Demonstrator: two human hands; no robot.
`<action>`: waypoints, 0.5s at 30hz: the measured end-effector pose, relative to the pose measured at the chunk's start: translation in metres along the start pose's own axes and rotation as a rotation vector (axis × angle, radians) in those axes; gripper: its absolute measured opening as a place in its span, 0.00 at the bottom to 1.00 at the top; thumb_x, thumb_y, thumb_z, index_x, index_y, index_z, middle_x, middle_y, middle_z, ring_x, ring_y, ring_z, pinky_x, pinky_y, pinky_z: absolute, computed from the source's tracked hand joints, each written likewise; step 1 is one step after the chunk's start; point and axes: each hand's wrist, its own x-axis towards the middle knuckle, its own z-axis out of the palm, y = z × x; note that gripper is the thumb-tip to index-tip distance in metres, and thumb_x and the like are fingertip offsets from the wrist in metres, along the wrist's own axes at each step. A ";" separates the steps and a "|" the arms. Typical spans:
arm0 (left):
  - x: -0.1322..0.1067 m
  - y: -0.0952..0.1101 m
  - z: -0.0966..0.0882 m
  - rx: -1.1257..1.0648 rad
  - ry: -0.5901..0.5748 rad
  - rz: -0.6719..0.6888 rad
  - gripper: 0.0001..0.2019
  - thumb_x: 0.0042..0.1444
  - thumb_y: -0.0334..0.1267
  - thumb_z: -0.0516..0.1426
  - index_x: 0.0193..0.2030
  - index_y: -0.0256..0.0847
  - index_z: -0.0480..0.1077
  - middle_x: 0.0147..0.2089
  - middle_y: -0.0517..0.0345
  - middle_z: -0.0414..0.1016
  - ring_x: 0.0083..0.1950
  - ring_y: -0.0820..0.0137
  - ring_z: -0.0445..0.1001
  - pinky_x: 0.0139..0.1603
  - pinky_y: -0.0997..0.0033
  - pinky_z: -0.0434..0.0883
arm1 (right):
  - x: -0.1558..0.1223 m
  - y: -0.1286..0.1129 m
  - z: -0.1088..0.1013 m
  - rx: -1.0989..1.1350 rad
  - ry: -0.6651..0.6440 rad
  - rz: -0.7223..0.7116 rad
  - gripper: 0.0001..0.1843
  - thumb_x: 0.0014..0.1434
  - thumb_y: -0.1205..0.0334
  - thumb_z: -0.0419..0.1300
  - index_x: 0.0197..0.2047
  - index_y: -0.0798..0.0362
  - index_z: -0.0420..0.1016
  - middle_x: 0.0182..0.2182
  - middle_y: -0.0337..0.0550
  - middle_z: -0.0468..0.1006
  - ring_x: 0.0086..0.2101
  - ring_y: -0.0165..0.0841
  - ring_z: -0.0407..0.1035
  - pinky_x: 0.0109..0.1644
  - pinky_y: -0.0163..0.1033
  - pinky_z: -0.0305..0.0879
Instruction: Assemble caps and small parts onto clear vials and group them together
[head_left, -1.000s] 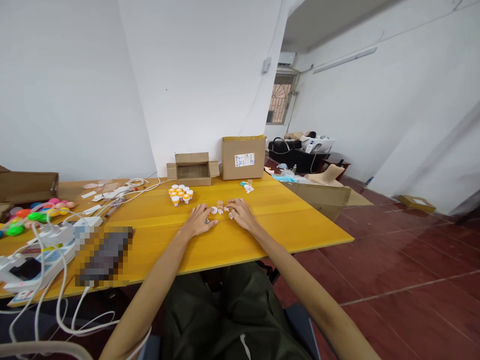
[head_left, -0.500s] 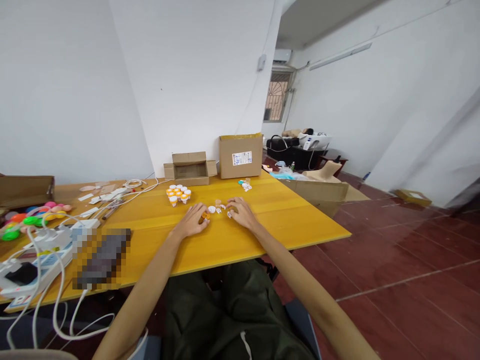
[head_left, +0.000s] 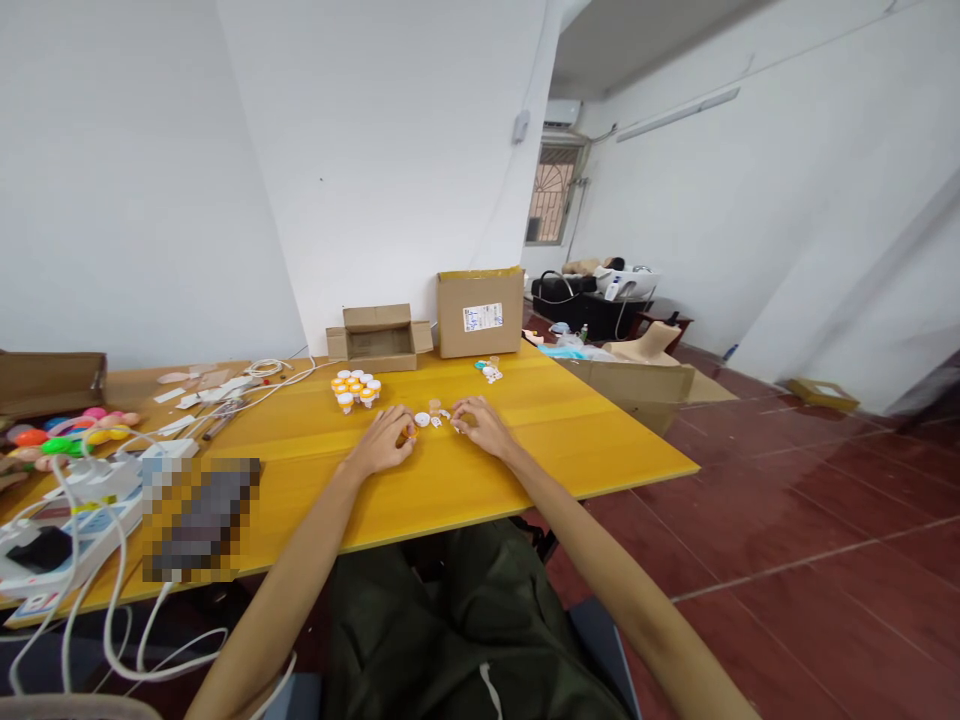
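Note:
Both my hands rest on the yellow table (head_left: 465, 480), far out in front of me. My left hand (head_left: 386, 442) is curled, its fingertips closed round a small orange piece. My right hand (head_left: 480, 425) is also curled over a small white piece; what it pinches is too small to name. Between the two hands lie a white cap (head_left: 422, 419) and a few tiny white and orange bits. Just beyond my left hand stands a cluster of small orange-and-white vials (head_left: 355, 388).
An open low cardboard box (head_left: 379, 340) and a taller labelled box (head_left: 480, 312) stand at the table's far edge. White cables, power strips (head_left: 90, 480) and coloured toys (head_left: 60, 435) crowd the left. Red tiled floor lies to the right, with cardboard beside the table.
My left hand went from lying flat to curled round a small orange piece. The view shifted slightly; my right hand barely moved.

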 end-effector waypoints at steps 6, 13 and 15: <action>0.000 -0.002 0.001 0.002 -0.014 -0.015 0.04 0.59 0.32 0.52 0.34 0.44 0.65 0.46 0.54 0.71 0.49 0.62 0.68 0.53 0.58 0.63 | 0.008 0.013 0.005 0.075 0.104 0.164 0.08 0.60 0.63 0.57 0.32 0.51 0.77 0.31 0.41 0.80 0.32 0.34 0.72 0.40 0.38 0.67; 0.001 0.001 0.003 -0.023 0.019 -0.025 0.04 0.59 0.32 0.52 0.35 0.44 0.67 0.46 0.54 0.72 0.49 0.62 0.69 0.53 0.58 0.64 | 0.012 0.018 0.008 0.049 0.039 0.224 0.08 0.56 0.68 0.60 0.29 0.49 0.79 0.29 0.41 0.82 0.31 0.35 0.75 0.38 0.37 0.69; 0.002 0.002 0.004 -0.034 0.026 -0.030 0.05 0.60 0.32 0.52 0.35 0.45 0.68 0.46 0.54 0.72 0.49 0.62 0.69 0.53 0.58 0.64 | 0.012 0.018 0.009 0.040 0.027 0.232 0.09 0.56 0.69 0.60 0.30 0.49 0.80 0.30 0.41 0.83 0.33 0.36 0.76 0.40 0.38 0.70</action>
